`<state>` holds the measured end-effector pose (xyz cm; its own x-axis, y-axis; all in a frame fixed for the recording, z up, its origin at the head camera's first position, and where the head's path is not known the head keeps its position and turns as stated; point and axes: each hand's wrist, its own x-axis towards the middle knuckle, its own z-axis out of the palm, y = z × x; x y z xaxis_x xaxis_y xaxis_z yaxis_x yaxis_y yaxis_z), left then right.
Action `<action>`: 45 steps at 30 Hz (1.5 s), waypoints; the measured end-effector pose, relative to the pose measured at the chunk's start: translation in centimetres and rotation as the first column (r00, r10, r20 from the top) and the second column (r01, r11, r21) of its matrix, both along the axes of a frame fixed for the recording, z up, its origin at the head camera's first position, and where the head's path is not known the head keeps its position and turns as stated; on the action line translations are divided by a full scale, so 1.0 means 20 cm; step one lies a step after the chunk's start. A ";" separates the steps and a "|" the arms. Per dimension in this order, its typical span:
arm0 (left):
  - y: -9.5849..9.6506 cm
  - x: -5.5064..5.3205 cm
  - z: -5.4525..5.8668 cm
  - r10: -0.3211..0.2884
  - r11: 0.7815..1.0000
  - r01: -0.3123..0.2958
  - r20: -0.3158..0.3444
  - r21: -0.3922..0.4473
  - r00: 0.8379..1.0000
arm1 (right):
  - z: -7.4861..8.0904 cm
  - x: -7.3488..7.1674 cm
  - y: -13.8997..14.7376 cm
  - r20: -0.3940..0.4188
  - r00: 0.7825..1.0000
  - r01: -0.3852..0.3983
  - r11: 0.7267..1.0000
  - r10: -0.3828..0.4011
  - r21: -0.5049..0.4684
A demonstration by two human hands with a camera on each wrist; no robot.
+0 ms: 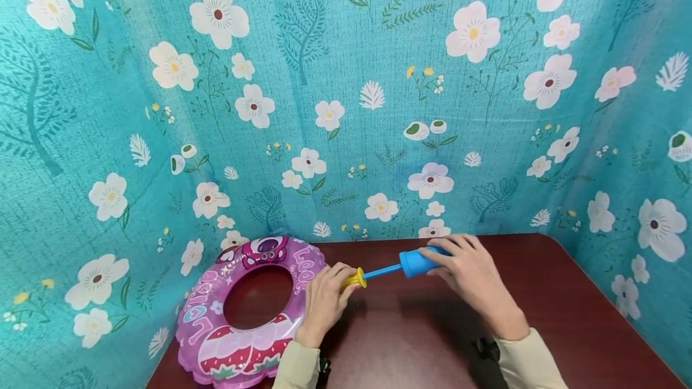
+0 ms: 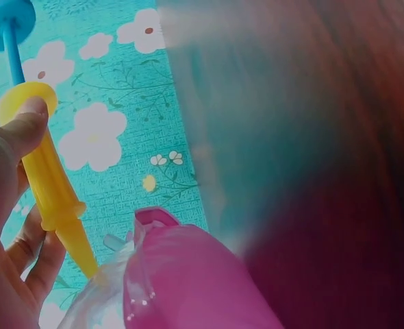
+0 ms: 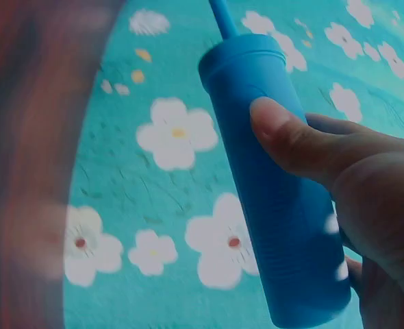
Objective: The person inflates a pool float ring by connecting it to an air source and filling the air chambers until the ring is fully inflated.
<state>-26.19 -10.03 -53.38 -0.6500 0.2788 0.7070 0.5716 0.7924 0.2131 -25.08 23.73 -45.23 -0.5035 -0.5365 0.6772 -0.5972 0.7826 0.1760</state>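
A hand pump with a blue barrel (image 3: pixel 263 157) spans the space between my two hands. Its thin blue rod (image 1: pixel 382 271) is drawn out of the barrel. My left hand (image 1: pixel 324 296) holds the yellow tapered nozzle end (image 2: pixel 55 181), thumb by its round flange. With fingers wrapped round the barrel, my right hand (image 1: pixel 473 275) keeps the pump tilted slightly up to the right. A purple-pink inflatable swim ring (image 1: pixel 205 317) with strawberry prints lies to the left, looking filled out. In the left wrist view the nozzle tip overlaps the ring's clear edge; whether they touch I cannot tell.
Beneath everything is a dark reddish-brown table (image 1: pixel 394 335), its right edge slanting toward the front. A teal floral cloth (image 1: pixel 346 155) hangs behind the table and along both sides. Dark straps show near both sleeves.
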 end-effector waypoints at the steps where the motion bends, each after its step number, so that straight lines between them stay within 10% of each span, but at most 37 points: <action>1: 0.00 0.00 0.00 0.000 1.000 0.000 -0.007 -0.002 1.000 | 0.01 0.00 0.02 -0.005 1.000 -0.004 1.000 0.004 -0.006; 29: 0.04 0.02 -0.02 -0.012 1.000 0.012 -0.005 0.002 1.000 | -0.20 0.04 -0.38 -0.038 0.999 0.021 0.998 -0.019 0.055; 45: 0.02 0.00 0.01 -0.015 1.000 0.015 -0.084 -0.002 0.996 | 0.04 0.00 0.00 0.010 1.000 0.011 1.000 -0.011 0.020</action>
